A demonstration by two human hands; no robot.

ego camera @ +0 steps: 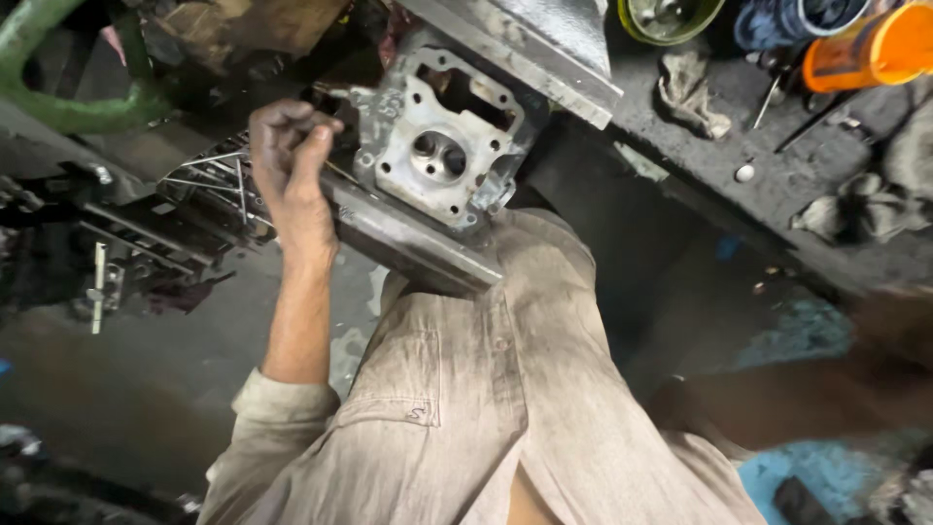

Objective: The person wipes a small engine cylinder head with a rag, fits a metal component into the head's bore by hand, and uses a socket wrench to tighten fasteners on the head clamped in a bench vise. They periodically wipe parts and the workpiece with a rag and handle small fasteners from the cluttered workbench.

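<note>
Head view: the left hand [292, 160] sits in the upper left of the frame, raised on a bare forearm that climbs almost straight up from a rolled beige sleeve [282, 408] at the lower left. The wrist is bent slightly, the back of the hand faces the camera, and the fingers [296, 122] are curled inward toward the thumb, so the grip is drawn together. Whether it pinches anything cannot be told; the fingertips are dark and blurred against the background. They lie just beside the left edge of a grey metal engine cylinder head [442, 146], which sits at the upper centre of the frame, its flat machined face turned up, showing round ports and bolt holes. The casting rests between two long steel bars [408, 238], one running below it toward the centre, another above it toward the upper right. A bundle of thin wire spokes [209, 180] lies left of the hand. The beige shirt [505, 389] fills the lower centre. In the upper right, on a grimy dark tabletop [777, 165], lie crumpled rags [690, 92], an orange container [870, 49] and a yellow-green rimmed bowl [671, 17]. The right hand is not in sight.
</note>
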